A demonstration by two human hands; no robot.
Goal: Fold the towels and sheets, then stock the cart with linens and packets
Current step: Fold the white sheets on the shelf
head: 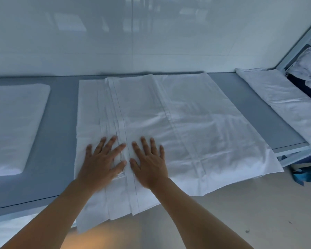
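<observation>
Presently: white sheet [169, 126] spread flat on grey worktop [61, 123], its near edge hanging over the front. Fabric thin, lightly creased; several stitched hems stacked in parallel lines run away from the hands, showing layers folded over one another. Left hand [102, 162] and right hand [149, 164] lie palm-down side by side on the sheet, fingers straight and spread, pressing on either side of the hem lines; neither grips anything. Left of the hands, a folded white stack [13, 126] sits apart on the worktop. Far right, another white cloth [284, 97] lies along the worktop's end.
</observation>
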